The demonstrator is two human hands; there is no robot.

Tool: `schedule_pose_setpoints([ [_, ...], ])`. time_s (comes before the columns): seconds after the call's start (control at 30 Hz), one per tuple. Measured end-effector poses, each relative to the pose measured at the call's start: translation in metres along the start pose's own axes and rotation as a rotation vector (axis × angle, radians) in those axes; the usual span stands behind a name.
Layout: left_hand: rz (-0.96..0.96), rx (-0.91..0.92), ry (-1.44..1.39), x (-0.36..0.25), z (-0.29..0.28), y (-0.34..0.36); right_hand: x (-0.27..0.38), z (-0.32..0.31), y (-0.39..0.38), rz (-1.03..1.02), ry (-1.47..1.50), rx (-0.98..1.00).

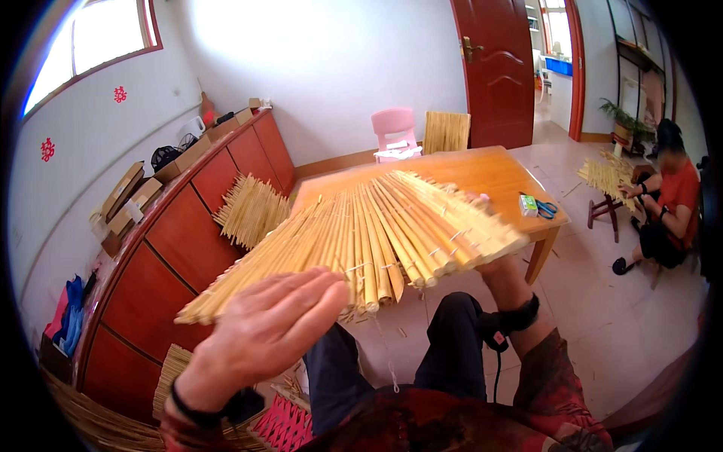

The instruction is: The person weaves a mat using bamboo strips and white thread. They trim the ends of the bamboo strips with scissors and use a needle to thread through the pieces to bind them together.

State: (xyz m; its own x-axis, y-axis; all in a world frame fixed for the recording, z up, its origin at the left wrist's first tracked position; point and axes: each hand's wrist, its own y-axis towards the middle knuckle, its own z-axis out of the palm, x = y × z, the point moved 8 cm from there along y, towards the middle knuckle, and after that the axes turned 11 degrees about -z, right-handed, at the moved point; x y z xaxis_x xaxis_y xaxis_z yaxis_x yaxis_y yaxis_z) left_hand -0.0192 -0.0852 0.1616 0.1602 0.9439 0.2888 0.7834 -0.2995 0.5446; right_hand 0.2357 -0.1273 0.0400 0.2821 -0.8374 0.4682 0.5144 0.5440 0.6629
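A mat of pale yellow reed stalks [361, 241], tied side by side with thin white thread, is lifted and tilted over my lap and the near part of the table. Its stalks fan out, with gaps near the middle. My left hand [275, 320] lies over the near left edge, fingers stretched out flat and close together, their tips against the stalk ends. Under the right end of the mat, my right hand [498, 265] holds it up; most of its fingers are hidden behind the stalks. A loose thread [390, 361] hangs from the near edge.
The wooden table [489, 162] carries blue-handled scissors [546, 209] and a small green-and-white box [529, 205]. Red cabinets [188, 196] line the left, with another reed mat [252, 211] leaning there. A pink chair [394, 132] stands behind. A person [678, 196] handles reeds at right.
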Motion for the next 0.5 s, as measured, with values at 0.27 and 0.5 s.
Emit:
schedule_pose_setpoints([
  [0.27, -0.068, 0.125, -0.053, 0.037, 0.201, -0.084, -0.117, -0.174, -0.108, 0.594, -0.134, -0.594],
  [0.5, -0.444, 0.228, -0.226, 0.073, 0.313, -0.12, -0.078, -0.165, -0.154, 0.699, -0.453, -0.722],
])
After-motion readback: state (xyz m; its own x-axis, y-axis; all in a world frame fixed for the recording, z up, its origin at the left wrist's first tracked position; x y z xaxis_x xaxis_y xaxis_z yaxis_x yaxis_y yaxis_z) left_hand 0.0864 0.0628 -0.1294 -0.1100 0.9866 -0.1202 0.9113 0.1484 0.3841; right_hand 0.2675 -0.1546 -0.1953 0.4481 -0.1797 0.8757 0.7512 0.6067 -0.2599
